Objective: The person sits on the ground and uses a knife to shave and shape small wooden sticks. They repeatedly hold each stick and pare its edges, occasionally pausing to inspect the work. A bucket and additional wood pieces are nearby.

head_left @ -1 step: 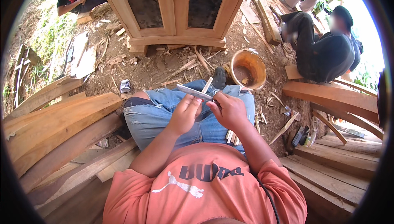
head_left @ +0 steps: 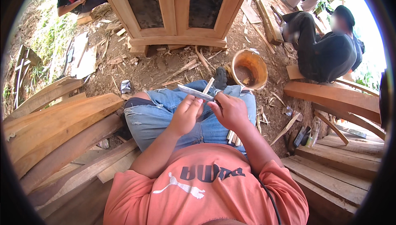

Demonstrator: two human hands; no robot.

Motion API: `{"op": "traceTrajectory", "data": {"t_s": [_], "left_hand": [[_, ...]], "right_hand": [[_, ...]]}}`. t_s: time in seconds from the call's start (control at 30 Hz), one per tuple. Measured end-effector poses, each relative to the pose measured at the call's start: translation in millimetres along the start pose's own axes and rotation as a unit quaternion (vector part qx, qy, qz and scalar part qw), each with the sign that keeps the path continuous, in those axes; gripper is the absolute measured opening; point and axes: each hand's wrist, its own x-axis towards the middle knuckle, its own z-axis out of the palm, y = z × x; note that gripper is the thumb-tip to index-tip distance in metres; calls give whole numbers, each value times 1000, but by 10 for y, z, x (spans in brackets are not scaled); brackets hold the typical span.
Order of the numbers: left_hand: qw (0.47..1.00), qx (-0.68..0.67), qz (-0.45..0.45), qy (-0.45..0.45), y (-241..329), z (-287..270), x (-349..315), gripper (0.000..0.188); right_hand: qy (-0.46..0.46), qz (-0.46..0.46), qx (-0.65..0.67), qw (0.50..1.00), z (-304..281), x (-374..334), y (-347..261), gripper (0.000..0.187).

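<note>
Above my lap, both hands are closed and close together. My right hand (head_left: 229, 110) grips a knife (head_left: 190, 91) whose grey blade points to the left; its handle is hidden in my fingers. My left hand (head_left: 186, 114) pinches a thin wooden stick (head_left: 209, 85), which slants up past the blade. The blade lies across the stick, seemingly against it. Where the stick's lower end sits is hidden by my left fingers. Several pale cut sticks (head_left: 234, 138) rest on my lap beside my right forearm.
A yellowish bucket (head_left: 250, 69) stands just beyond my right knee. Ahead is a wooden panelled frame (head_left: 176, 31). Curved planks (head_left: 70, 122) lie at my left, stacked boards (head_left: 330, 163) at my right. A person in dark clothes (head_left: 330, 54) sits at the right; others are farther off.
</note>
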Motion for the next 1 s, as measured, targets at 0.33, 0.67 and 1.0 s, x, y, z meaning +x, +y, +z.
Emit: {"op": "traceTrajectory", "data": {"t_s": [0.33, 0.67, 1.0], "left_hand": [[1000, 11, -12, -5, 77, 130, -55, 28], [998, -30, -54, 20, 82, 50, -152, 26], [998, 61, -13, 32, 91, 82, -196, 23]], "right_hand": [[16, 76, -92, 993, -8, 106, 221, 41], [11, 43, -39, 998, -203, 177, 116, 41], [55, 188, -30, 980, -15, 258, 407, 37]]}}
